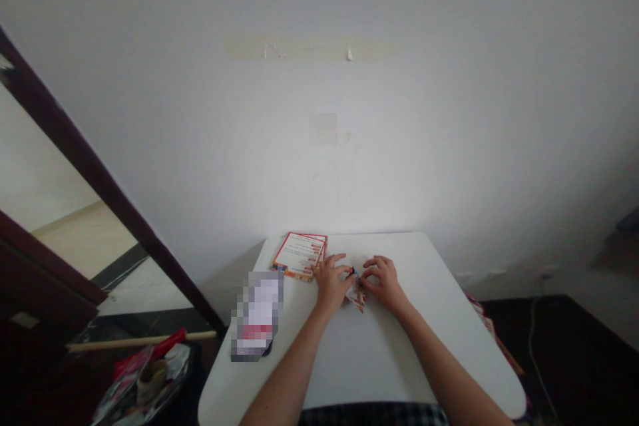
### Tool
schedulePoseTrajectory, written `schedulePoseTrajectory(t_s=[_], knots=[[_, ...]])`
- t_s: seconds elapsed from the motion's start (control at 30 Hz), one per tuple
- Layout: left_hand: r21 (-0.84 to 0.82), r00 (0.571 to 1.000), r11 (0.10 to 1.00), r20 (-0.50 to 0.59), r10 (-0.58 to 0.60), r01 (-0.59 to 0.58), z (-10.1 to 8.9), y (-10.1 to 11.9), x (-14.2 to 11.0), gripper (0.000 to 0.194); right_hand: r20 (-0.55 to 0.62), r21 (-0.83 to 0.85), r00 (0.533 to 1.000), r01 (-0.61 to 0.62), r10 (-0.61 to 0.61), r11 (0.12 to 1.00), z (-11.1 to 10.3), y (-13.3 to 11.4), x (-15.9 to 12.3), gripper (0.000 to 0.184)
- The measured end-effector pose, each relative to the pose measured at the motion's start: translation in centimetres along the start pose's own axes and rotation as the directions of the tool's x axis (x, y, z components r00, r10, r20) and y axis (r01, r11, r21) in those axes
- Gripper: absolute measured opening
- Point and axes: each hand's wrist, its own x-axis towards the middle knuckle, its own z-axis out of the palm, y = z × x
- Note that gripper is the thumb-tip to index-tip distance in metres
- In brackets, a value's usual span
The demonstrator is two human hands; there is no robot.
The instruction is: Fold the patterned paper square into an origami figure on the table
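Observation:
A small folded piece of printed paper (357, 299), white with dark blue and reddish-brown patches, is pinched between my two hands just above the table. My left hand (331, 283) grips its left side with thumb and index finger, while the other fingers extend toward the printed cards. From the right, my right hand (384, 285) pinches the paper's other side with its fingers curled. The paper's top edge is partly covered by fingertips, and a pointed end faces toward me.
The white table (372, 366) stands against the wall. Red-edged printed sheets (298, 254) lie stacked at its back left, and a blurred-out phone (257, 316) is at the left edge. A filled bag (150, 379) sits on the floor, left.

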Motion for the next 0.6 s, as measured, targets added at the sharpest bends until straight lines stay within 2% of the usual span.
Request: schedulePoseTrajectory(t_s=[0.3,0.6], knots=[[0.016,1.0,1.0,0.007,0.013,-0.013,0.69,-0.34,0.04,0.008,0.026,-0.002,0.999,0.034,-0.034,0.999,-0.15,-0.29,-0.02,0.008],[-0.069,0.995,0.995,-0.061,-0.08,0.075,0.38,0.03,0.05,0.005,0.029,0.027,0.999,0.038,-0.039,0.999,-0.05,-0.2,0.05,0.006]])
